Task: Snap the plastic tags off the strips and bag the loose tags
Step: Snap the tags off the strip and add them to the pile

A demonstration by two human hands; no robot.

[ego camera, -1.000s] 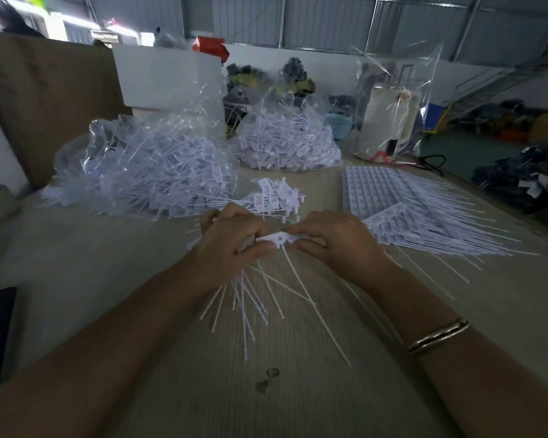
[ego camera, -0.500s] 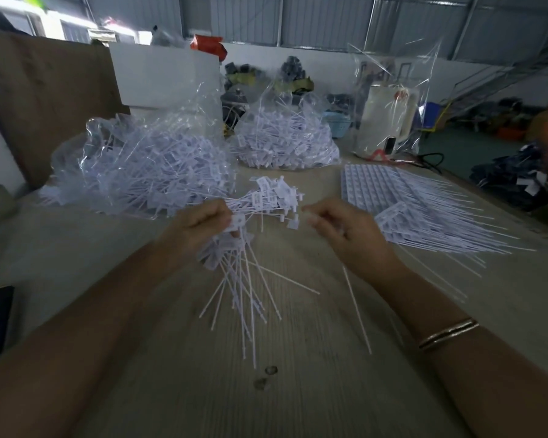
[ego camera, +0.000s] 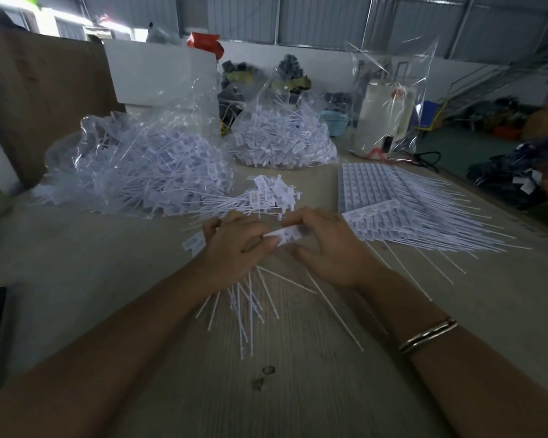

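Bulging with loose tags, a clear plastic bag [ego camera: 133, 172] lies well left of and beyond the grip. The left hand [ego camera: 234, 245] clutches a bundle of tags [ego camera: 247, 298], stems fanning toward the person, while its thumb pinches a white tag strip [ego camera: 287, 234] against the fingers. The right hand [ego camera: 326, 245] pinches the strip's other end. Unbroken tag strips [ego camera: 402, 210] lie just right of the grip.

Both hands met over the table [ego camera: 76, 279]: the left hand [ego camera: 234, 248] gripped a bundle of tags [ego camera: 247, 305], the right hand [ego camera: 326, 248] pinched a white tag [ego camera: 287, 234], perhaps still joined. Two bags of loose tags [ego camera: 140, 172] sat behind, uncut strips [ego camera: 402, 203] to the right.
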